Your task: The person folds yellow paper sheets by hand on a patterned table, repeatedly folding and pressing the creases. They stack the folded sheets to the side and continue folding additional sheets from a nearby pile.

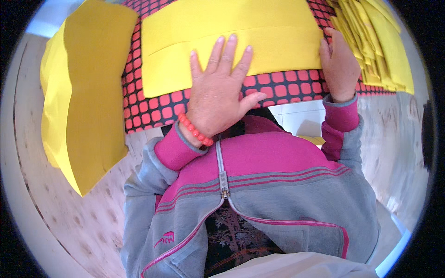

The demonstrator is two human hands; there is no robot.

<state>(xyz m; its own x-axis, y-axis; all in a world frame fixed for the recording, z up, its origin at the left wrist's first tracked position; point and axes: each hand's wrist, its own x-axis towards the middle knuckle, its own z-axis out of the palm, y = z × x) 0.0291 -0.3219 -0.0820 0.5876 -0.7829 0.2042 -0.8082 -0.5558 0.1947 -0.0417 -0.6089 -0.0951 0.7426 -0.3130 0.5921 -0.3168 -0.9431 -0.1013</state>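
Squarely under my left hand lies the yellow cloth panel, its long axis running side to side, across the way my fingers point. That hand is spread, palm down, gripping nothing; its longest fingertips just reach a crease line that runs lengthwise along the cloth. My right hand is curled at the panel's right-hand end, so it is the nearer one to that short edge; I cannot tell whether its fingers pinch the cloth or merely touch it. Below my left fingers, a strip of red-and-black checked cover shows. Just beyond my right knuckles sits a pile of folded yellow cloths; well left of my left fingers hangs a larger yellow cloth.
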